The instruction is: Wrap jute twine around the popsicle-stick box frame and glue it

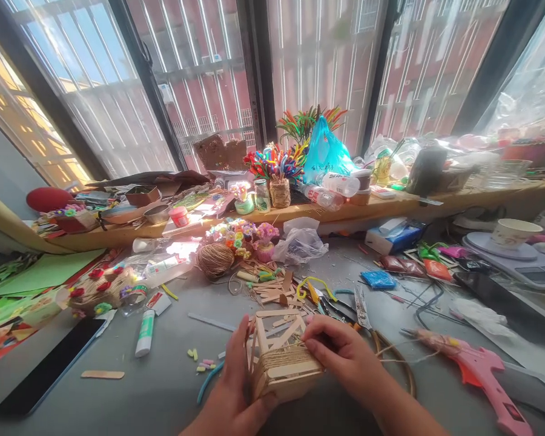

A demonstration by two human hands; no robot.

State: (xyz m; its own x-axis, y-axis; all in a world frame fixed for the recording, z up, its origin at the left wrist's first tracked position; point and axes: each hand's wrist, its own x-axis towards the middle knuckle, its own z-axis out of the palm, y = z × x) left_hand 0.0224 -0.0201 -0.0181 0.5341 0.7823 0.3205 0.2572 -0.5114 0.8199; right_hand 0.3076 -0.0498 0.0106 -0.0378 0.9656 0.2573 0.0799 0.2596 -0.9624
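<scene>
- A single head-worn camera is looking forward and down from the person's own head, over the grey, flat-topped desk [163,393].
- It is viewing the pale box of wooden sticks and tan twine [284,357] from above and close by, low in the middle.
- Beyond, it is facing the tall, dark-framed glass windows [258,66], which are splaying outward toward the top.
- Its wide view is also spanning the yellowish-brown wooden ledge [390,201], farther off.

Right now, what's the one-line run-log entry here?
left grip: holding stick frame | right grip: at frame's right edge | twine: wound around part of frame | glue gun: on table, right side
</scene>
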